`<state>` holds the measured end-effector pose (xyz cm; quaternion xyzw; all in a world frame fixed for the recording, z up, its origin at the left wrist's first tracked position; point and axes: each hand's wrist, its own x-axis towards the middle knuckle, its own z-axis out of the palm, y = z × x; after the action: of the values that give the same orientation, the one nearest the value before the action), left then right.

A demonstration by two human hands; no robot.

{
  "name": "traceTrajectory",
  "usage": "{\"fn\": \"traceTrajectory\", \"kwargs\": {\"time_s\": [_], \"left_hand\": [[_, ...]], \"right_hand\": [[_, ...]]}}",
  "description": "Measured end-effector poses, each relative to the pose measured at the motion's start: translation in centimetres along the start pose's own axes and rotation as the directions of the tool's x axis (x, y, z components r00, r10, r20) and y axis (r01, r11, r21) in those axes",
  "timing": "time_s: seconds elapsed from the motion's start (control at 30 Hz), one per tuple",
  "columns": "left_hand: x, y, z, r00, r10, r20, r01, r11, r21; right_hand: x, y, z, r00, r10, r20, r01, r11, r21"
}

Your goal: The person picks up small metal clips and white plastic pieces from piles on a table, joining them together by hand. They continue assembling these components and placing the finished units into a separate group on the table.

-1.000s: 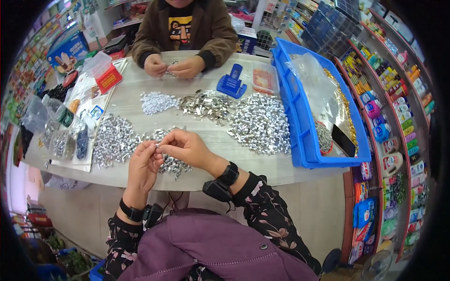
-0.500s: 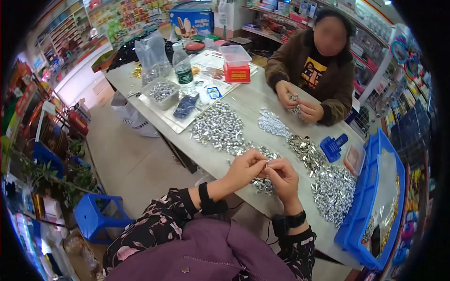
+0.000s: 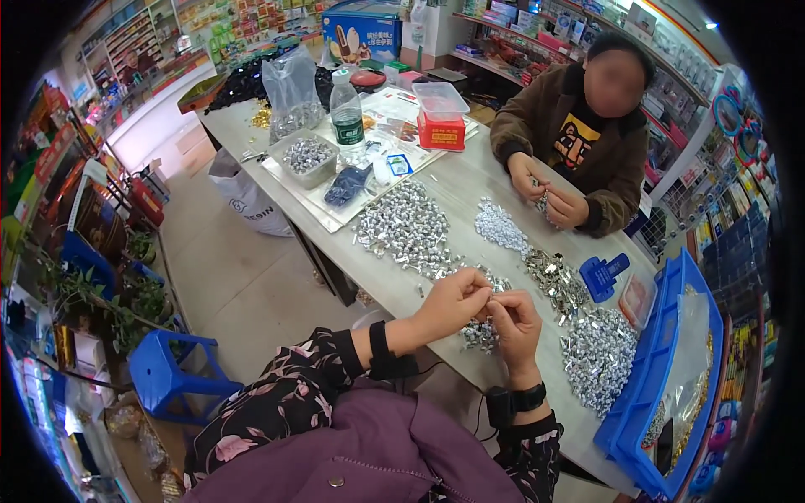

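My left hand (image 3: 451, 307) and my right hand (image 3: 515, 327) meet fingertip to fingertip above the near edge of the table (image 3: 436, 178). Both are pinched closed around something small; a tiny bit shows between them, too small to name. Below and behind my hands spreads a heap of small silvery parts (image 3: 402, 225). To the right lie a pile of shiny flat metal pieces (image 3: 557, 283) and a larger pile of small silver-grey parts (image 3: 599, 352). A pile of whitish pieces (image 3: 501, 225) sits farther back.
Across the table a person (image 3: 579, 142) handles small pieces with both hands. A blue crate (image 3: 637, 394) stands at the right edge, near a blue plastic scoop-like piece (image 3: 602, 277). Farther left are a bottle (image 3: 345, 113), a tub of parts (image 3: 312, 174) and a blue stool (image 3: 172, 373).
The whole view has shifted slightly, so the table and its piles appear a little to the right. My hands stay together, with small finger movements.
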<state>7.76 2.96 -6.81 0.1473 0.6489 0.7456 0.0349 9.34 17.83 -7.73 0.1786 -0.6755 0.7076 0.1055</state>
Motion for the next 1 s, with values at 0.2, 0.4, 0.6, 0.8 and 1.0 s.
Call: {"fn": "traceTrajectory", "kwargs": {"time_s": [0.2,0.4,0.6,0.8,1.0], "left_hand": [[0.2,0.9,-1.5,0.946,-0.267,0.184,0.315,0.893,-0.322],[-0.5,-0.2,-1.8,0.987,-0.12,0.103,0.12,0.993,0.005],[-0.6,0.7,-1.1,0.984,0.154,0.088,-0.174,0.931,0.32],[-1.1,0.5,-0.2,0.966,0.177,0.188,-0.246,0.853,0.46],[-1.1,1.2,0.4,0.978,0.121,0.167,-0.182,0.887,0.424]], "right_hand": [[-0.3,-0.2,-1.0,0.997,0.061,0.045,-0.059,0.998,-0.03],[0.3,-1.0,-0.4,0.943,0.285,0.169,-0.319,0.921,0.223],[0.5,1.3,-0.5,0.985,0.113,0.13,-0.104,0.992,-0.074],[0.0,-0.5,-1.0,0.971,0.2,0.128,-0.21,0.975,0.074],[-0.2,-0.3,-1.4,0.984,0.165,0.071,-0.167,0.986,0.021]]}}
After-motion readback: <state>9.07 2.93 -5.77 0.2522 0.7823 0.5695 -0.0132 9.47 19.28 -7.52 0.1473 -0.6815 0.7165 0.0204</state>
